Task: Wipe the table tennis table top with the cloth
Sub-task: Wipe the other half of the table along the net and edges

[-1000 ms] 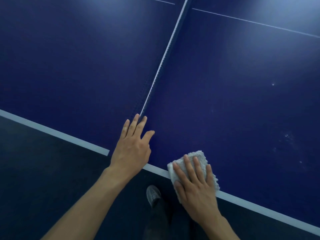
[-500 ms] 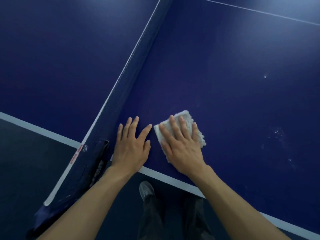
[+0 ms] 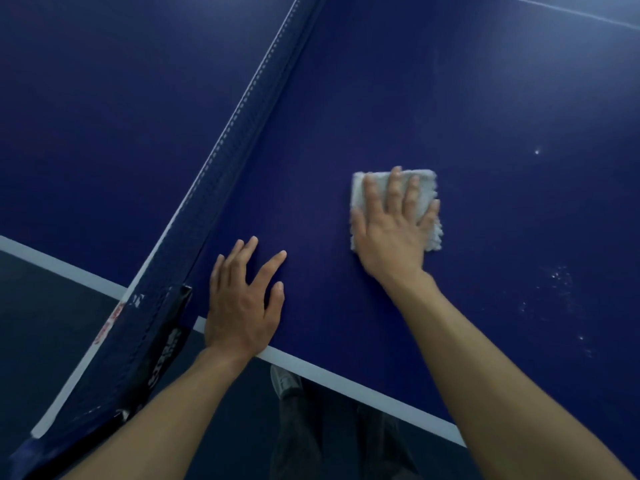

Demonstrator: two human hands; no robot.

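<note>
I'm pressing my right hand [image 3: 393,233], fingers flat, on the white cloth [image 3: 426,188] lying on the blue table top [image 3: 450,98]. My left hand [image 3: 242,299] is resting open beside the net [image 3: 242,133], holding nothing.

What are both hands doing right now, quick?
Left hand: open, flat on the table top, holding nothing.
Right hand: open, straight fingers pressing the cloth onto the table.

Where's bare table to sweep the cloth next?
Open table top lies beyond the cloth under the right hand, and rightward across the white specks. A bare strip separates cloth and net. Crowded at the near edge: left hand flat beside the net clamp.
</note>
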